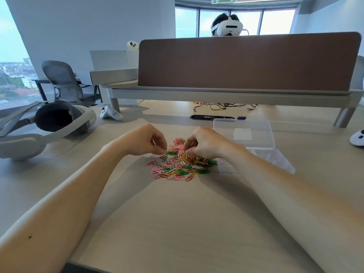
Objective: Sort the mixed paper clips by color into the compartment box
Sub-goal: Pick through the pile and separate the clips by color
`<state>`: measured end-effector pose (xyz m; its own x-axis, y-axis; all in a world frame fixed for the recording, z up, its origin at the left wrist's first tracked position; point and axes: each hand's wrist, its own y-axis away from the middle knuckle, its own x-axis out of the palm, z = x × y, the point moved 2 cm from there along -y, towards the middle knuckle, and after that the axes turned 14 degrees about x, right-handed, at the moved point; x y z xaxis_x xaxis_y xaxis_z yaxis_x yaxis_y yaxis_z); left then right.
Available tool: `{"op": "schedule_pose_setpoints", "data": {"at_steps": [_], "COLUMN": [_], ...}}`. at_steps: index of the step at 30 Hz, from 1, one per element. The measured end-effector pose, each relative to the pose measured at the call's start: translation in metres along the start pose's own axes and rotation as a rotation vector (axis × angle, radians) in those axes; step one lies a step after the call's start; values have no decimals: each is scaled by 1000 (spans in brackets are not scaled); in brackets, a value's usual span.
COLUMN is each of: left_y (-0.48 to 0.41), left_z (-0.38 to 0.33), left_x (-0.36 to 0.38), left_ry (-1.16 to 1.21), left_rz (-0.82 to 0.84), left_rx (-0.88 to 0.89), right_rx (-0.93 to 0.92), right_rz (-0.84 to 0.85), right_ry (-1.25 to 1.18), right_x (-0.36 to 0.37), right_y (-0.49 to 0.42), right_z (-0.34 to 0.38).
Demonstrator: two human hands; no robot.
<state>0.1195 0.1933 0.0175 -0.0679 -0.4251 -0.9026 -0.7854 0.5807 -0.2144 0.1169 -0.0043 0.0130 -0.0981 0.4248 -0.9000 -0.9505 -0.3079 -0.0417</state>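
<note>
Mixed coloured wire paper clips (181, 163) heaped just beside open clear plastic compartment box (280, 160). Fingers of left hand (144, 140) and right hand (205, 142) curl into heap; whether either holds a clip, cannot tell.

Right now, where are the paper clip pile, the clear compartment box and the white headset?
paper clip pile (178, 166), head view, middle of the heap.
compartment box (277, 159), head view, right part of its divided tray.
headset (86, 120), head view, white front shell.

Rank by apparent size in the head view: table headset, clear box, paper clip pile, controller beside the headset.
1. headset
2. clear box, partly hidden by an arm, so narrowly ahead
3. paper clip pile
4. controller
</note>
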Motion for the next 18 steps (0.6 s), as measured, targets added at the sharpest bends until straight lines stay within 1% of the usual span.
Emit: {"op": "schedule_pose_setpoints", "data": {"at_steps": [2,5,6,9,14,18], "left_y": [5,12,13,13,11,10], "left_z": [1,4,5,6,8,8], "left_x": [-4,-5,-5,-3,-2,0], "left_ry": [22,39,30,-10,-53,-106], "left_rz": [101,306,341,347,302,307], "left_rx": [-19,-24,-23,-37,-79,-74], "right_rx": [-9,-48,-65,-77,-29,-47], "right_rz": [13,35,45,65,89,91], "right_ry": [5,20,33,62,128,120], "right_x": [2,3,4,9,22,20], "right_y": [0,1,2,3,0,1], "right_z": [1,5,7,15,22,23]}}
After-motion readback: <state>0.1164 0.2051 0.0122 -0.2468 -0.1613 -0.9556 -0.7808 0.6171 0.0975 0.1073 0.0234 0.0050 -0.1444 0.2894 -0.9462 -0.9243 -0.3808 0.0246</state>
